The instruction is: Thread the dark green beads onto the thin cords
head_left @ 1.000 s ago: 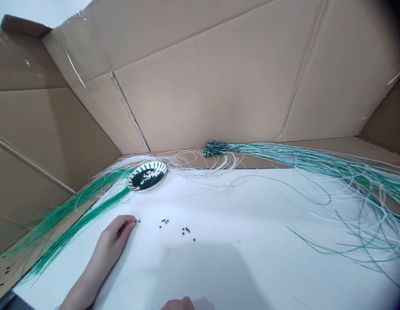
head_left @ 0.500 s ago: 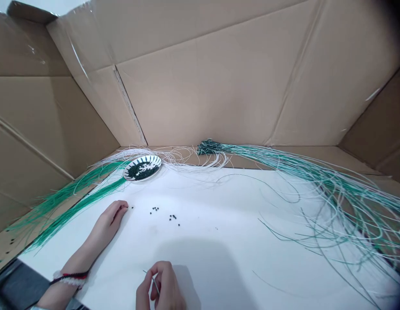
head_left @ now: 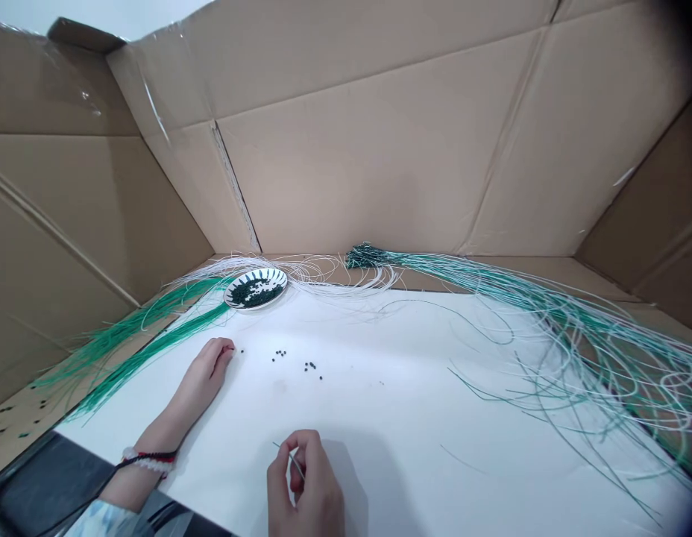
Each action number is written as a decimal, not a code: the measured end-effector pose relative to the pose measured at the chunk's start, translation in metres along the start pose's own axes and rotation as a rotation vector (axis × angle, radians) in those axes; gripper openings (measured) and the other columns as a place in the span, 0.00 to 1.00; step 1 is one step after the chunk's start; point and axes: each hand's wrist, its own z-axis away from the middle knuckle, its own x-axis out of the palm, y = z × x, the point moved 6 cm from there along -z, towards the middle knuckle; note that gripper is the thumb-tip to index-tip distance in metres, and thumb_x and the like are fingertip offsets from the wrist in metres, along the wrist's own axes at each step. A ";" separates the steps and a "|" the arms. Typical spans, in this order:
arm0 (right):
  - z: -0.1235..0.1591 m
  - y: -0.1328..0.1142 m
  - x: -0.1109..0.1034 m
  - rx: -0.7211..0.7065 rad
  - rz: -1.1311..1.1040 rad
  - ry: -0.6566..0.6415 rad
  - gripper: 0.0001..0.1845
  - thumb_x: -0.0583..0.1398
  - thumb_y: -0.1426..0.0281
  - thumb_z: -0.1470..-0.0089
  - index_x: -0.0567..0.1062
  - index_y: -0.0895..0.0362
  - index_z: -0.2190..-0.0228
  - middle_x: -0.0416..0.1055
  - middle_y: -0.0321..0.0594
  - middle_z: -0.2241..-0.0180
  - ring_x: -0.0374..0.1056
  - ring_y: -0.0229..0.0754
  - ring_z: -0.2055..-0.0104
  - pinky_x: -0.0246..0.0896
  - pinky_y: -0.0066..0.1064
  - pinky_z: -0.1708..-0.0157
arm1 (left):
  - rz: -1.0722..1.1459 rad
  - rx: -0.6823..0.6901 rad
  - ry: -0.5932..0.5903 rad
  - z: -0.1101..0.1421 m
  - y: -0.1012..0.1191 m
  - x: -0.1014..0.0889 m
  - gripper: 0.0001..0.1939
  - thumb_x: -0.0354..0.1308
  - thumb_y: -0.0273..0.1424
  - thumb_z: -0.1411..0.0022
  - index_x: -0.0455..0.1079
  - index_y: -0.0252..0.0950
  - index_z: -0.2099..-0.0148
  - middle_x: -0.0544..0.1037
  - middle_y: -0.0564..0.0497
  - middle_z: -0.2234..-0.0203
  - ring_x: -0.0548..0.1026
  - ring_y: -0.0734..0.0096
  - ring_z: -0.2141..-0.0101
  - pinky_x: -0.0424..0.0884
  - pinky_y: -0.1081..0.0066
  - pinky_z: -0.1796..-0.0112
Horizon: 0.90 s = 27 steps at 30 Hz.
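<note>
A white sheet [head_left: 413, 388] laid over a cardboard floor [head_left: 21, 440] carries a black-and-white patterned plate [head_left: 274, 282] heaped with dark beads at its far left edge. Loose beads [head_left: 279, 356] lie scattered mid-sheet, long green-and-white strands [head_left: 575, 358] sprawl across the right side, and green strands [head_left: 172, 346] trail off the left edge onto the cardboard.

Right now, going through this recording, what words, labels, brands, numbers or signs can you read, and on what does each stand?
No readable text shows anywhere in this view.
The cardboard box wall shows no legible print.
The plate carries only a black pattern, with no lettering.
The red and white wristband shows no lettering at this size.
</note>
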 end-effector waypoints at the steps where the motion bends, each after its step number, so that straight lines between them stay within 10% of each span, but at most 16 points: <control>1: 0.000 0.001 0.000 0.006 -0.011 0.011 0.11 0.50 0.73 0.39 0.66 0.51 0.73 0.54 0.27 0.82 0.62 0.40 0.84 0.54 0.29 0.82 | 0.013 -0.003 0.007 0.000 0.001 -0.001 0.14 0.56 0.43 0.31 0.71 0.36 0.60 0.76 0.52 0.67 0.76 0.64 0.64 0.73 0.59 0.60; 14: -0.009 0.016 0.000 0.321 -0.454 -0.011 0.15 0.59 0.56 0.39 0.74 0.52 0.71 0.65 0.34 0.75 0.62 0.39 0.76 0.61 0.26 0.76 | 0.564 -0.215 0.016 0.012 0.025 -0.007 0.14 0.60 0.44 0.37 0.71 0.39 0.61 0.72 0.54 0.71 0.70 0.66 0.68 0.66 0.64 0.62; 22: -0.019 -0.045 0.021 0.297 -0.763 -0.201 0.14 0.66 0.57 0.45 0.77 0.54 0.73 0.75 0.37 0.73 0.73 0.39 0.72 0.69 0.25 0.72 | 1.144 -0.467 -0.369 0.056 0.068 0.000 0.20 0.69 0.52 0.48 0.75 0.40 0.66 0.73 0.55 0.77 0.73 0.68 0.74 0.69 0.70 0.72; 27: -0.015 -0.070 0.030 0.308 -0.690 -0.235 0.08 0.66 0.64 0.46 0.77 0.54 0.73 0.80 0.39 0.73 0.78 0.43 0.68 0.72 0.30 0.65 | 1.314 -0.560 -0.358 0.069 0.071 -0.017 0.18 0.75 0.49 0.54 0.77 0.42 0.70 0.71 0.57 0.80 0.69 0.70 0.74 0.68 0.73 0.69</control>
